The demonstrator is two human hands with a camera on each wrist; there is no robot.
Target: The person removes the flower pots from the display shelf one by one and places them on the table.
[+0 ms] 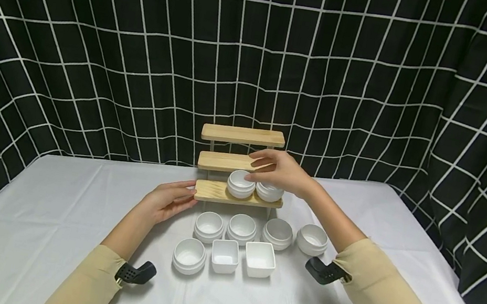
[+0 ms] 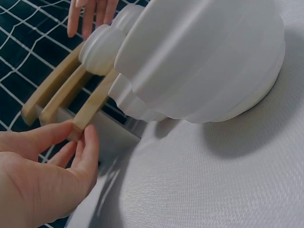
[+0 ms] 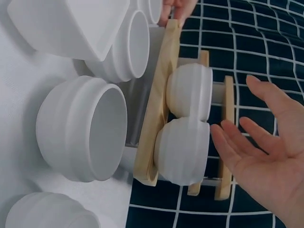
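A three-tier stand has wooden shelves, the lowest shelf (image 1: 213, 192) carrying two round white bowls side by side: the left bowl (image 1: 240, 186) and the right bowl (image 1: 268, 193). My left hand (image 1: 169, 200) pinches the left end of that lowest shelf between thumb and fingers, as the left wrist view shows at the shelf end (image 2: 90, 108). Just above the two bowls is my right hand (image 1: 282, 171), its fingers spread and relaxed. In the right wrist view, the right hand (image 3: 270, 137) holds nothing, its fingertips beside the bowl (image 3: 183, 151).
In front of the stand, several round white bowls (image 1: 277, 234) form a row on the white tablecloth (image 1: 89, 191). Nearer stand one more round bowl (image 1: 189, 256) and two square bowls, left (image 1: 224, 257) and right (image 1: 260, 260). A black grid-patterned curtain (image 1: 143, 61) hangs behind.
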